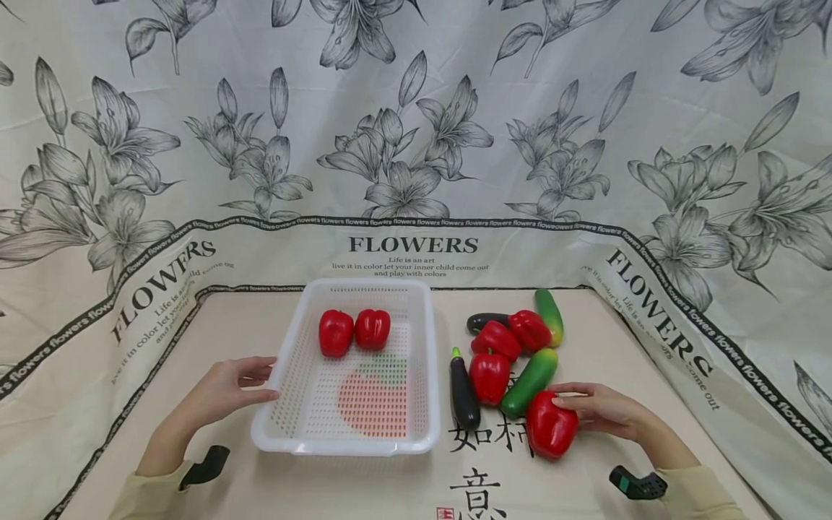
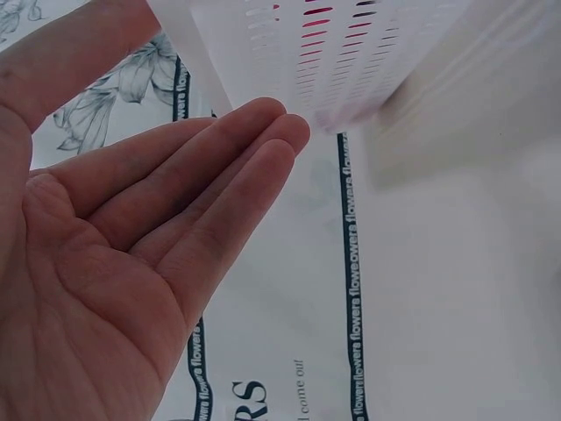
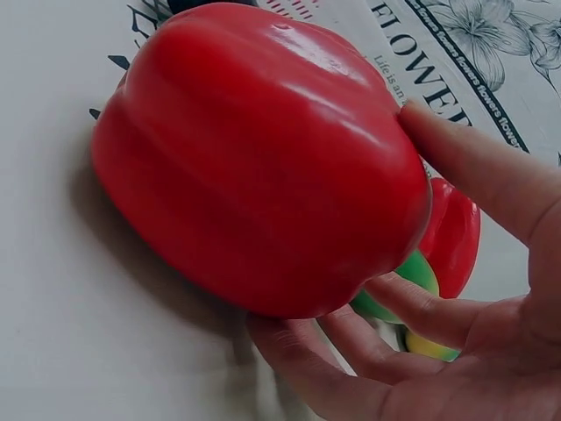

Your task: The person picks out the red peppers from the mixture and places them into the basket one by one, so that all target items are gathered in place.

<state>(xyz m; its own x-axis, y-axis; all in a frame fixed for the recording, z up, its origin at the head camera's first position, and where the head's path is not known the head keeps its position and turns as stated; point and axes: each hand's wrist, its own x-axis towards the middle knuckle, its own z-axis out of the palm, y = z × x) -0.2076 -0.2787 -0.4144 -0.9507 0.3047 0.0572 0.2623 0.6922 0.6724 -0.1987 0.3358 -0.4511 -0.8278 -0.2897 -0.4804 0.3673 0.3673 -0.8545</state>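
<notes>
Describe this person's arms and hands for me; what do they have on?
The left hand and right hand wear no gloves. The sleeves are pale beige. A small, angular black device shows by each wrist; the right one bears a green patch. No cables show.

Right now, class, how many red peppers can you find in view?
6. Two red peppers lie in the white basket, three lie among the cucumbers and eggplants, and one is held in the right hand. More could be hidden.

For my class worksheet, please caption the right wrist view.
A right hand holds a glossy red pepper, with another pepper partly hidden behind.
</notes>
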